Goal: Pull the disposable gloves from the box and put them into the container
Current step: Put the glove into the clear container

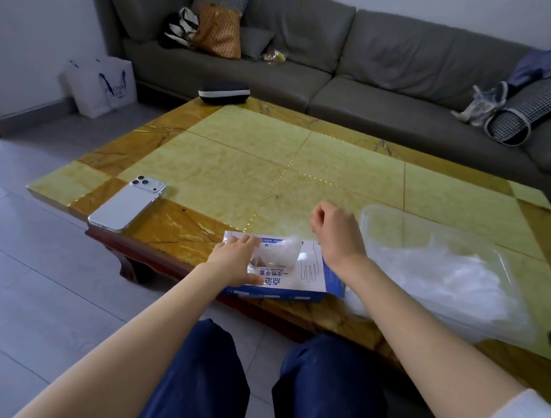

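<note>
The straight, flat fingers (248, 240) of the left hand (232, 260) press the white-and-blue cardboard glove box (298, 281) at the yellow marbled tabletop's (337, 157) near edge. The right hand (336, 235) hovers above it, wrist bent and fingers curled; I cannot tell whether they pinch the thin clear glove (279, 250) rising from the opening. Just right, a clear shallow plastic container (385, 217) holds a heap of translucent gloves (443, 278).
</note>
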Available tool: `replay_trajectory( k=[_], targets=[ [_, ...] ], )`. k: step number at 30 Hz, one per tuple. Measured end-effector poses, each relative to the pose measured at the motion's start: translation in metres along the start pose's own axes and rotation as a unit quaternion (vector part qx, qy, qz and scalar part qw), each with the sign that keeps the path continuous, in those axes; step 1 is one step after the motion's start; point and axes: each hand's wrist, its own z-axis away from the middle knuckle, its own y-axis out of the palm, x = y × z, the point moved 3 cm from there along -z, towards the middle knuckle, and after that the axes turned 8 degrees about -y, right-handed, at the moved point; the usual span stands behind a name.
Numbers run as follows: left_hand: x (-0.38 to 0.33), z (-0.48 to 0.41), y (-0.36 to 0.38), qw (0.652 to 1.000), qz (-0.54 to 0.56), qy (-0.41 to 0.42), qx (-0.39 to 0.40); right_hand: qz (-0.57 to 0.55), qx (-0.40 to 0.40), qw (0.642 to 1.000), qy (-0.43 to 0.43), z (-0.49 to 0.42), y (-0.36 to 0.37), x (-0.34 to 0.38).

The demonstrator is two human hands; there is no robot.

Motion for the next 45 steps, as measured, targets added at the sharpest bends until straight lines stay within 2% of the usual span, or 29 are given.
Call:
replay_trajectory(
  k=[3, 6, 9, 12, 23, 29, 34, 45],
  targets=[
    [-0.004, 0.002, -0.003, 1.000, 0.016, 0.011, 0.005, 0.030, 0.081, 0.996, 0.008, 0.001, 0.007, 0.009],
    [-0.007, 0.006, -0.005, 0.999, 0.028, 0.027, -0.003, 0.040, 0.154, 0.985, 0.067, 0.004, 0.032, 0.012],
    [-0.007, 0.009, -0.002, 0.999, -0.003, 0.035, 0.003, 0.054, 0.176, 0.974, 0.134, 0.003, 0.047, 0.000],
    [-0.004, 0.010, 0.001, 0.999, 0.005, 0.035, 0.003, 0.020, 0.196, 0.966, 0.165, 0.008, 0.054, -0.009],
    [-0.002, 0.009, 0.000, 0.998, 0.065, 0.023, -0.002, -0.120, 0.117, 0.973, 0.158, 0.012, 0.038, -0.010],
    [-0.005, 0.008, 0.003, 0.997, 0.067, 0.035, -0.029, -0.199, 0.100, 0.958, 0.181, 0.018, 0.038, -0.004],
    [-0.006, 0.008, 0.003, 0.998, 0.049, 0.027, -0.020, -0.189, 0.120, 0.959, 0.171, 0.021, 0.045, 0.001],
    [-0.008, 0.009, -0.002, 0.999, 0.033, 0.015, -0.014, -0.316, 0.079, 0.904, 0.277, 0.018, 0.030, -0.017]
  ],
)
